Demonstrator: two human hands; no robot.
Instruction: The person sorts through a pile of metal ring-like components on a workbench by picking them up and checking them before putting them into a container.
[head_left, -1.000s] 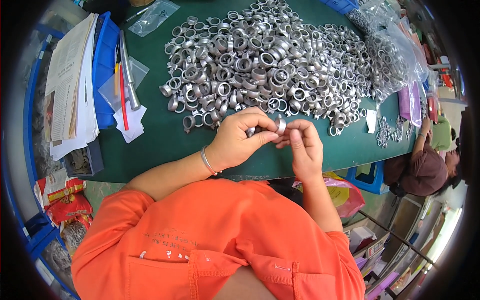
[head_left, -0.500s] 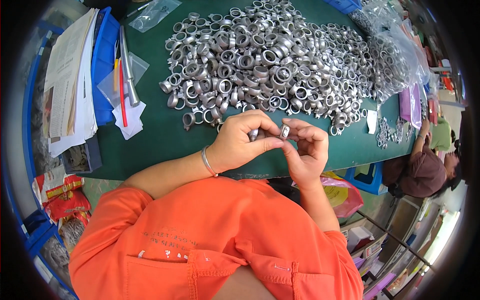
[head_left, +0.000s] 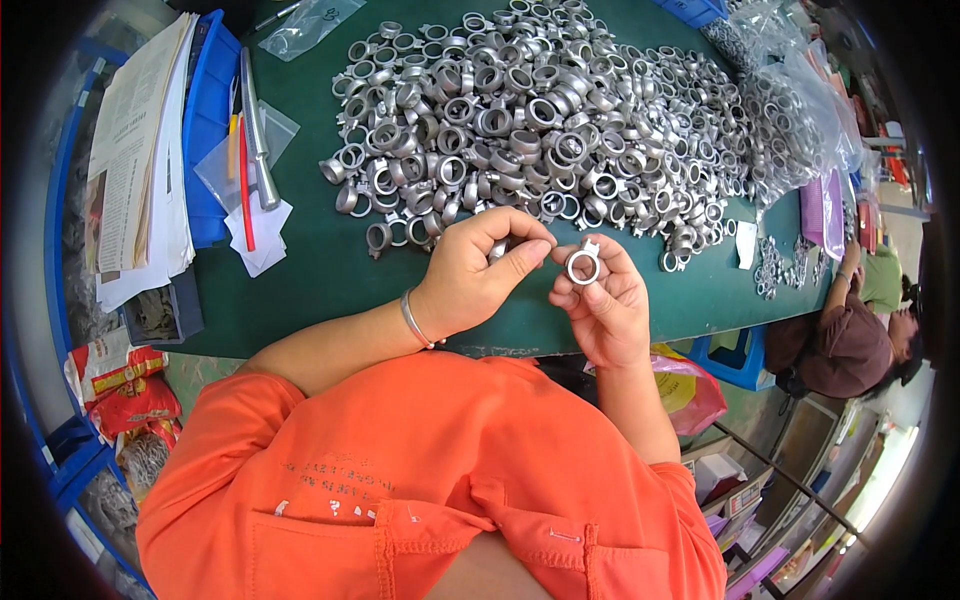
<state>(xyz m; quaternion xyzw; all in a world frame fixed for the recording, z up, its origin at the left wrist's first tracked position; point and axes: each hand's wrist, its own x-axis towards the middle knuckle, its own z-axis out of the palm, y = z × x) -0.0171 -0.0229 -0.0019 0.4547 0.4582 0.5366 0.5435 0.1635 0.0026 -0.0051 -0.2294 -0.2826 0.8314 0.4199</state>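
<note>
My right hand (head_left: 612, 310) pinches a grey metal ring (head_left: 596, 270) between thumb and fingers. The ring's round opening faces up toward me, and a small raised lug stands on its top edge. Just left of it, my left hand (head_left: 480, 270) is closed, thumb against the curled forefinger. A second metal ring (head_left: 497, 252) shows only in part inside those fingers. Beyond both hands a large heap of similar metal rings (head_left: 520, 145) covers the green tabletop (head_left: 290, 310).
At left stand a blue tray (head_left: 207, 130) with papers, a tapered metal rod (head_left: 256, 150) and a red stick (head_left: 246, 200). A clear plastic bag (head_left: 790, 110) of rings lies at the right. Another person (head_left: 835, 340) sits beyond the table's right end, near a blue stool (head_left: 735, 358).
The ring in my right hand has turned from edge-on to showing its round opening. My hands have moved slightly apart, and the left fingertips have come off that ring.
</note>
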